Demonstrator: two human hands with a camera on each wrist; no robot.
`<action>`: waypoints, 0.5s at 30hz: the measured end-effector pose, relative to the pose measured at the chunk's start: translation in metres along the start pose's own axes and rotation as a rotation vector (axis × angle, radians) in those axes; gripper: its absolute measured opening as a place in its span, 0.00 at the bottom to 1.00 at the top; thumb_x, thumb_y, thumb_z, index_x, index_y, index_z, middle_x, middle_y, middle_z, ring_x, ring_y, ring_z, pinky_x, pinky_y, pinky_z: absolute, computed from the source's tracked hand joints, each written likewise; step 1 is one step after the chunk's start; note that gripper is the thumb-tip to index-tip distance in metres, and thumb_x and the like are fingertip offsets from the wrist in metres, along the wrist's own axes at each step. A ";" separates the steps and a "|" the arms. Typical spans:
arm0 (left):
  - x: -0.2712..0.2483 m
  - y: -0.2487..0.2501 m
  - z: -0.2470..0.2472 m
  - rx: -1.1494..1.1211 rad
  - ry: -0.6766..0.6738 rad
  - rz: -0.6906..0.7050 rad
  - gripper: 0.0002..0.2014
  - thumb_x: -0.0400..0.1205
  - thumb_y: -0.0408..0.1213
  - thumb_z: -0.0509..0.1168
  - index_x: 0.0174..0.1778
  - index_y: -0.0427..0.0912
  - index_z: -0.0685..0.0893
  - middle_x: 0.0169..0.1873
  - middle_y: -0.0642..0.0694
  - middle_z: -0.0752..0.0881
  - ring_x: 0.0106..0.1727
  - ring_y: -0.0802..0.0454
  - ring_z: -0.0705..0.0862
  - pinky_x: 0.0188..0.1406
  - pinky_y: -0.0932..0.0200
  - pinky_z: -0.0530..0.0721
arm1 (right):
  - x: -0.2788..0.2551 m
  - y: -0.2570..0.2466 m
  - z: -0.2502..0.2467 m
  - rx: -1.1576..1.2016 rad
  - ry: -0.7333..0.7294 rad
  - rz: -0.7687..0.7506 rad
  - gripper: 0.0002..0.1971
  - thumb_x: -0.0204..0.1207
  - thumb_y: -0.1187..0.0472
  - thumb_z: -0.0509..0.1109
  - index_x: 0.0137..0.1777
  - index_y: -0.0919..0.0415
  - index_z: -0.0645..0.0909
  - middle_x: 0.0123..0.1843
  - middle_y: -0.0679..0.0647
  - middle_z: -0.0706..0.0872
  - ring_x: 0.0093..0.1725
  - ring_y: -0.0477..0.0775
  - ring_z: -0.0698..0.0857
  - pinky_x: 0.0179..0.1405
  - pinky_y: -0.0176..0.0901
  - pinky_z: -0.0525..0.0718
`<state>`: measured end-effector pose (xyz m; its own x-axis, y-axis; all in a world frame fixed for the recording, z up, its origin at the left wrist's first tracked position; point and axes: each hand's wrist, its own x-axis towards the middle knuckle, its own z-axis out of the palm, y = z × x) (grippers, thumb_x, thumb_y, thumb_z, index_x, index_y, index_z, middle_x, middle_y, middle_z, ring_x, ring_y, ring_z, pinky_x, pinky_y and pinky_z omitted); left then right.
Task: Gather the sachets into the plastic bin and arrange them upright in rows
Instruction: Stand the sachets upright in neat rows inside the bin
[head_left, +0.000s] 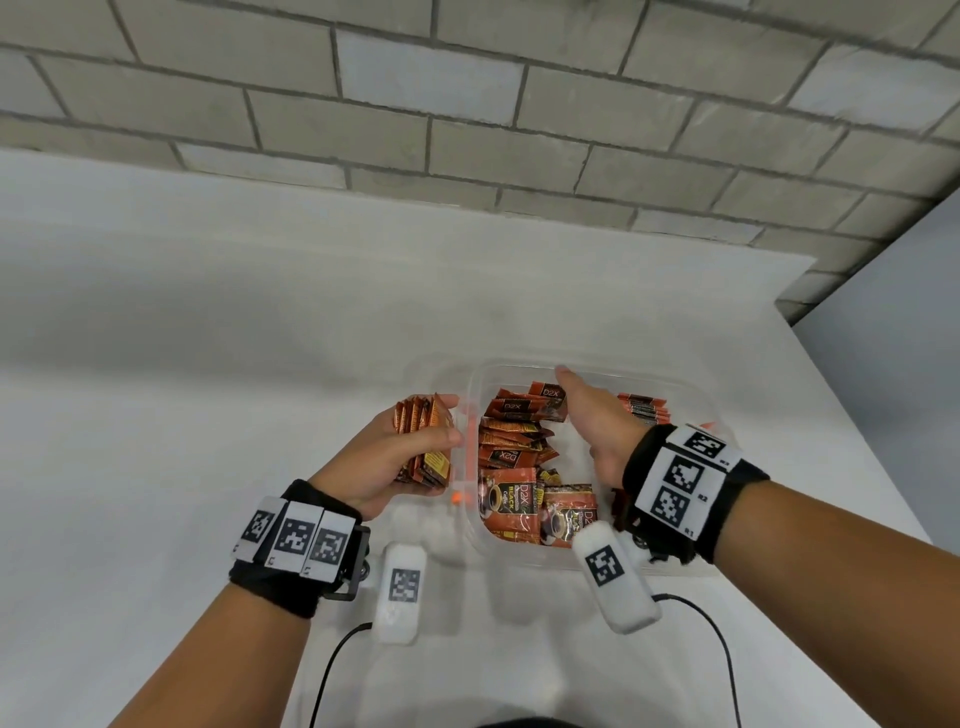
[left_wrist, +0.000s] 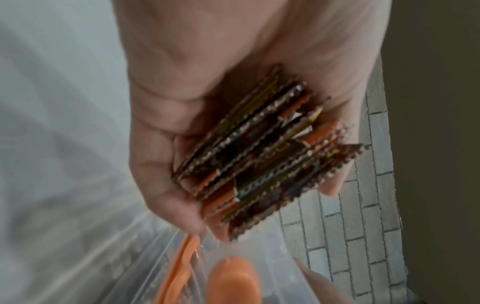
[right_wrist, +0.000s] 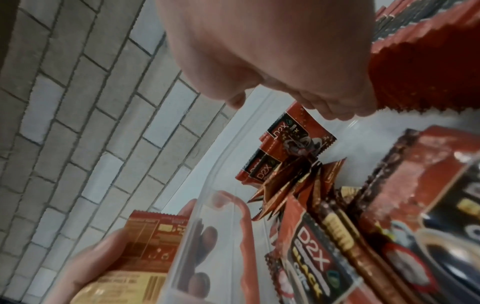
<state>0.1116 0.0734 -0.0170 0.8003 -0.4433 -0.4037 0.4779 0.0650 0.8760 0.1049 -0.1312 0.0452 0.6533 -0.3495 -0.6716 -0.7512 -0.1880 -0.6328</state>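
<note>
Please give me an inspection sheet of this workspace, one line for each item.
Surface: white table, bin on it.
Job's things: loose sachets jumbled in bin; upright row at its right wall; stack outside the bin.
Clutter: nothing seen.
Hands: left hand grips stack beside bin; right hand inside bin, fingers straight, holds nothing.
Cables: two black cables from white wrist modules.
Surroundings: grey brick wall.

Right hand (head_left: 587, 421) fingers: hidden behind its own back, head view.
Upright sachet row (head_left: 644, 408): partly covered by that hand.
Plastic bin (head_left: 691, 395) near wall: lower centre, masked by wrist gear.
Left-wrist view: blurred.
</note>
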 end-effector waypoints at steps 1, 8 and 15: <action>0.000 0.000 0.000 -0.001 -0.001 0.001 0.33 0.54 0.49 0.77 0.59 0.53 0.84 0.47 0.42 0.86 0.47 0.46 0.85 0.41 0.52 0.87 | 0.001 -0.003 0.001 0.018 0.011 -0.002 0.35 0.84 0.38 0.49 0.83 0.62 0.54 0.83 0.58 0.61 0.81 0.59 0.61 0.79 0.53 0.58; 0.000 -0.001 0.002 -0.017 -0.001 0.002 0.24 0.66 0.42 0.73 0.60 0.52 0.83 0.49 0.38 0.84 0.47 0.43 0.84 0.41 0.51 0.86 | 0.005 -0.008 0.021 0.018 -0.104 -0.008 0.33 0.83 0.36 0.50 0.74 0.62 0.70 0.66 0.55 0.79 0.53 0.51 0.77 0.64 0.46 0.68; -0.001 -0.002 0.002 -0.031 -0.001 0.007 0.24 0.66 0.41 0.73 0.60 0.52 0.83 0.49 0.38 0.84 0.46 0.44 0.83 0.40 0.52 0.86 | 0.004 -0.005 -0.001 -0.023 -0.036 -0.011 0.39 0.80 0.33 0.52 0.83 0.60 0.57 0.82 0.58 0.63 0.80 0.60 0.62 0.80 0.57 0.60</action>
<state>0.1094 0.0721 -0.0174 0.8032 -0.4438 -0.3975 0.4833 0.0952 0.8703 0.1117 -0.1323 0.0459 0.6641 -0.3138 -0.6786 -0.7457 -0.2126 -0.6315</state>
